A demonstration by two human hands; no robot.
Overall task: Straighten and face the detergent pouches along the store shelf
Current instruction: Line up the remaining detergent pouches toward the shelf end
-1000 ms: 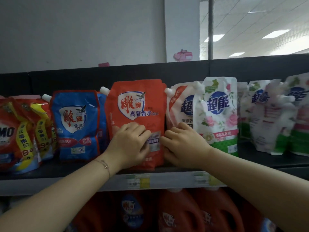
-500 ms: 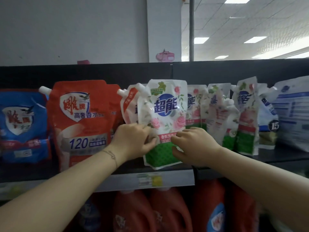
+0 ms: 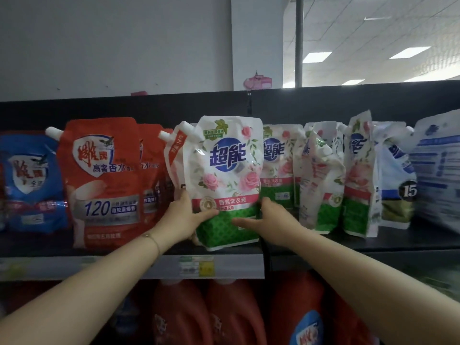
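Now the left hand (image 3: 181, 217) and right hand (image 3: 271, 220) are gripping the lower edges of the rose-print detergent pouch (image 3: 226, 170), which is standing upright between them at the shelf (image 3: 398, 241) front, label outward; the twisted pouches (image 3: 321, 178) are waiting rightward, nearer the right hand.

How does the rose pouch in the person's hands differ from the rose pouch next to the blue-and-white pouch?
The held rose pouch faces front, logo fully readable; the turned rose pouch stands angled, logo partly hidden. The left hand and right hand hold the held rose pouch by its lower sides; no hand touches the turned rose pouch. Both share the white, rose-printed, green-based design.
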